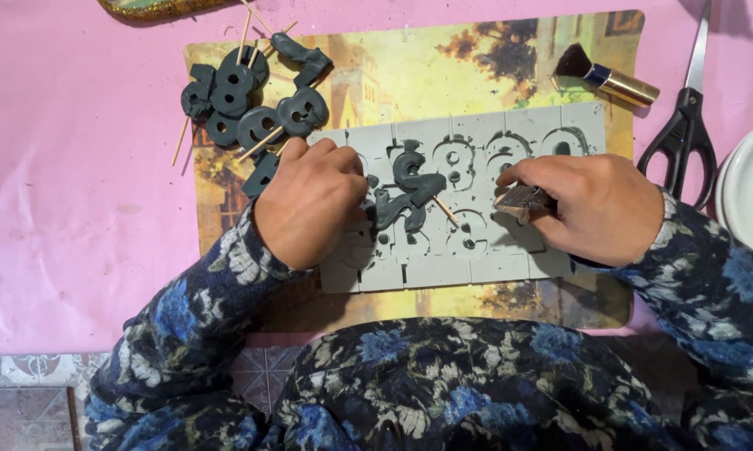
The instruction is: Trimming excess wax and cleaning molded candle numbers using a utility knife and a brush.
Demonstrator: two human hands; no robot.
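A pink cloth covers the desk, and a yellowish picture mat lies on it. At the mat's upper left corner sits a heap of dark grey moulded numbers, several with thin wooden sticks poking out of them. Near the upper right corner lies a small brush with dark bristles and a gold handle, and just beyond it black-handled scissors rest on the cloth. A white round plate shows at the right edge. A glittery gold object is cut off by the top edge.

In the middle of the mat lies a grey number mould, a flat tray with digit-shaped cavities. A dark grey piece, partly out of its cavity, lies across the mould's centre with a wooden stick protruding from it toward the right.

The left hand rests on the mould's left part, covering several cavities; its fingers are curled down and pressed against the mould right beside the dark piece, though whether they pinch the piece itself cannot be told. The right hand lies over the mould's right part, its fingers closed around a small flat scraper-like tool whose edge points toward the stick. Both arms wear dark floral sleeves.
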